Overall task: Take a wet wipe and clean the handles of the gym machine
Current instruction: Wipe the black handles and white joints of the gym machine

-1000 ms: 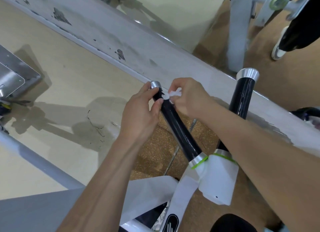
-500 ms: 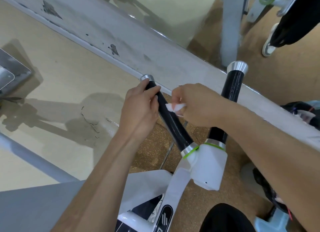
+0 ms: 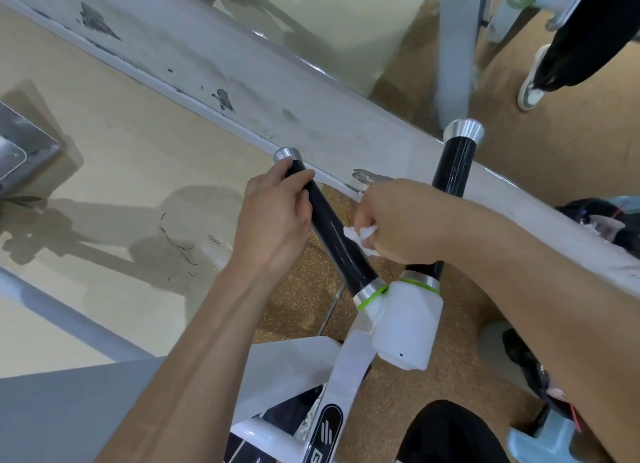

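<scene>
Left hand (image 3: pixel 273 216) clamped on upper left handle (image 3: pixel 332 234); right hand (image 3: pixel 398 220) pinching wipe (image 3: pixel 360 235) against mid-grip. Wrap wipe fully around, stroke down to collar, rotate. Right handle (image 3: pixel 453 171) untouched.

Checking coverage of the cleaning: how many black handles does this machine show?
2. The left handle is gripped near its top by the left hand, with the right hand pressing the wet wipe against it. The right handle stands untouched behind the right wrist. Others may lie outside view.

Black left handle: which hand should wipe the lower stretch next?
Right. The right hand holds the crumpled white wet wipe against the black left handle mid-shaft; the left hand steadies the top.
</scene>
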